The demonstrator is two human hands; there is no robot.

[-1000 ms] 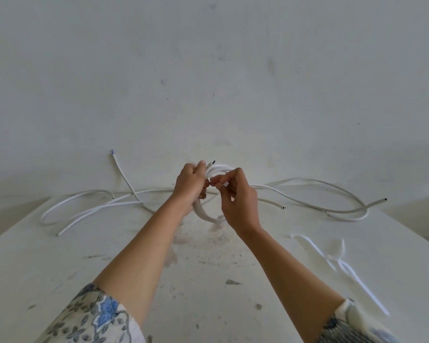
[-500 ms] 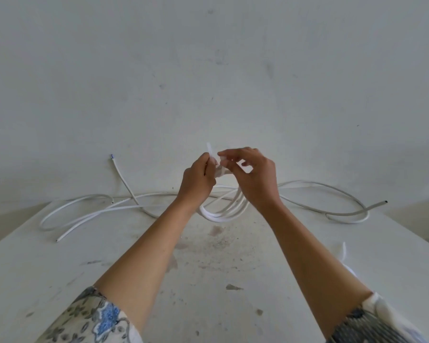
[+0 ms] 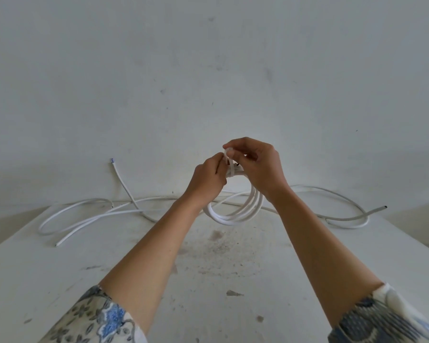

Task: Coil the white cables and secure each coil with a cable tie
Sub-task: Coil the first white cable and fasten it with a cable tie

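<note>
A coil of white cable of a few loops hangs above the table, held at its top between both hands. My left hand grips the top of the coil and the base of a white cable tie wrapped round the loops. My right hand pinches the upper end of the tie between thumb and forefinger. Where the tie closes is hidden by my fingers.
Loose white cables lie along the back of the white table: one on the left with an end leaning up the wall, another looping on the right. The wall stands right behind the table.
Both hands have lifted the coil higher off the table, so it now hangs vertically. My right hand moved from the side of the coil up to the tie's end.
</note>
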